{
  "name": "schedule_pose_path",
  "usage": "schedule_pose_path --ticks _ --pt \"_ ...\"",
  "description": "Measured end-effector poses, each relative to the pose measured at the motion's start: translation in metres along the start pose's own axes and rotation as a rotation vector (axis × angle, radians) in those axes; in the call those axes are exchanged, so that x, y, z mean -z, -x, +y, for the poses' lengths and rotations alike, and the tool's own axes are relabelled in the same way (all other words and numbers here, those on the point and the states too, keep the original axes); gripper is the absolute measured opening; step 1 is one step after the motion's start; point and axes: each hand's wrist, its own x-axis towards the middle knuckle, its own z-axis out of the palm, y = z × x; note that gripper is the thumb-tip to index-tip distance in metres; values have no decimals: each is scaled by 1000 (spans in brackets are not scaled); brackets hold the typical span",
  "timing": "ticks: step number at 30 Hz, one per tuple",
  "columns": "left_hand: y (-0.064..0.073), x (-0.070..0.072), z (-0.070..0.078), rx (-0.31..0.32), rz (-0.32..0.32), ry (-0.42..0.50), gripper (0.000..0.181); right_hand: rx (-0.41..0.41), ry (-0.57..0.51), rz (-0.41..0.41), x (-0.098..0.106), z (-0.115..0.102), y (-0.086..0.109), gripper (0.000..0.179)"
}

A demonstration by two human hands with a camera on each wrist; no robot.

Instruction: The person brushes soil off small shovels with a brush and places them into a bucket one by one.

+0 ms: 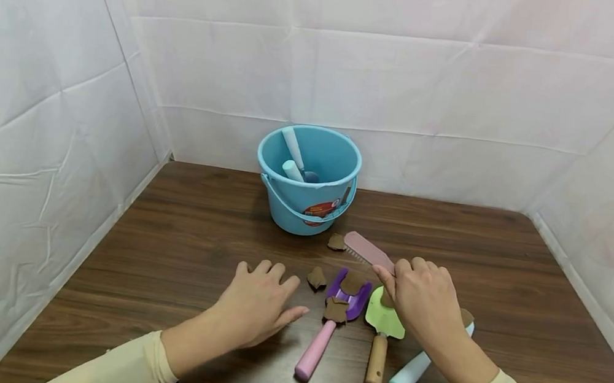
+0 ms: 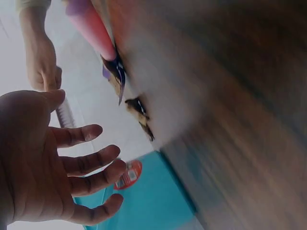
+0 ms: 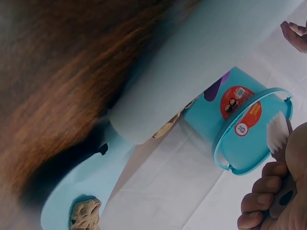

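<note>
My right hand (image 1: 424, 295) grips a pink brush (image 1: 369, 250), its pale bristles (image 3: 278, 135) facing down toward the table. Fingers spread, my left hand (image 1: 257, 304) hovers low over the wood and holds nothing. Between the hands lies a purple garden tool with a pink handle (image 1: 315, 351), a crumpled brown piece (image 1: 336, 309) on it. Beside it is a green trowel (image 1: 383, 319) with a wooden handle, partly covered by the right hand. Below the right forearm, a light blue tool (image 3: 79, 179) carries another brown lump (image 3: 86, 214).
At the back of the table stands a blue bucket (image 1: 305, 207) with pale-handled tools (image 1: 292, 146) inside. Loose brown pieces lie in front of it, one (image 1: 337, 242) near the brush tip and one (image 1: 317, 277) near the left fingers. White cloth walls (image 1: 378, 81) enclose the table.
</note>
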Motion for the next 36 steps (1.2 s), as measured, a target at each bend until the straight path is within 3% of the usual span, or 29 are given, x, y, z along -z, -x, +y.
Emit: schedule_pose_path --ticks 9,15,20,23,30,36 --pt "-8 -18 38 -100 -103 17 65 2 -6 -8 2 -3 -1 61" --pt "-18 -25 55 -86 -186 7 64 11 -9 -6 3 -6 -2 60" --pt "-22 -28 52 -58 -226 -30 42 16 -13 5 3 -8 -2 60" --pt "-24 -30 47 -37 -219 -33 35 11 -17 -4 2 -9 -1 61" --pt "-29 -27 34 39 -128 -25 30 9 -25 -121 3 -24 4 61" --pt "-27 -23 27 64 -78 -113 25 29 -21 -158 3 -45 4 64"
